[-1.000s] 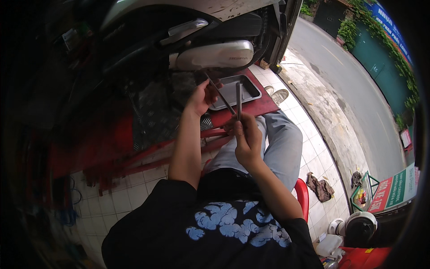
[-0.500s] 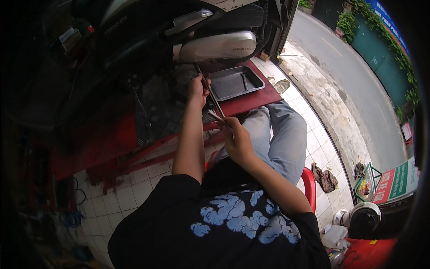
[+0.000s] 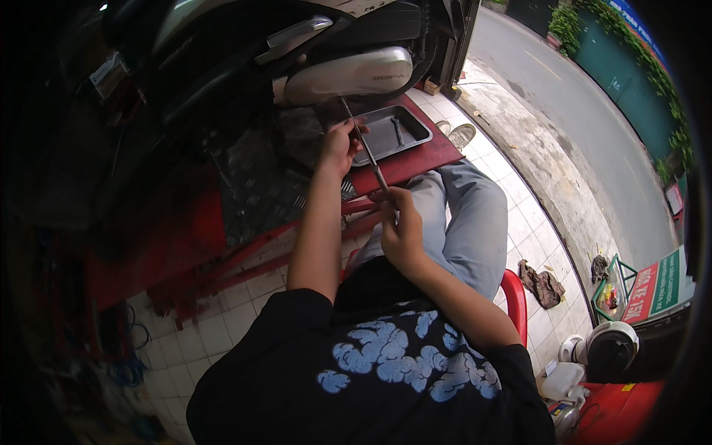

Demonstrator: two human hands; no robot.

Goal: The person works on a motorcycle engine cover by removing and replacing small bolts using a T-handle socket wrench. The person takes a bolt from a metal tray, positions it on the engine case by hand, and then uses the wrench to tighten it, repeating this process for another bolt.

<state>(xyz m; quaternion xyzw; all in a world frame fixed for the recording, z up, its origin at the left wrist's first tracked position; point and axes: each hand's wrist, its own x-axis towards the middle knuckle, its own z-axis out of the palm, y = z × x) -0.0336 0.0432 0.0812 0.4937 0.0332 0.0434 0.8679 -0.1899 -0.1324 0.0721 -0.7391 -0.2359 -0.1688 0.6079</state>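
Note:
Both my hands are raised in front of my lap at a long, thin metal rod (image 3: 363,141) that slants down from beneath the scooter's silver cover. The fingers of my left hand (image 3: 340,150) are closed round its upper half, beside the tray. My right hand (image 3: 403,230) is closed at the rod's lower end. A small brush with pale bristles showed in it a moment ago; now its head is hard to make out against the rod. A wrench-like metal piece (image 3: 397,132) lies in the grey metal tray (image 3: 429,137).
The scooter (image 3: 348,76) stands on a red workbench (image 3: 415,165) with a dark tread plate (image 3: 256,196). I sit on a red plastic chair (image 3: 515,304). A brown rag (image 3: 541,285) lies on the tiles. A pair of shoes (image 3: 461,135) sits beyond the bench, and a road runs past at right.
My left hand has shifted slightly right along with the rod, whose upper end moved right too. The brush head, earlier apart from the rod, now lies close to it. The view has turned slightly.

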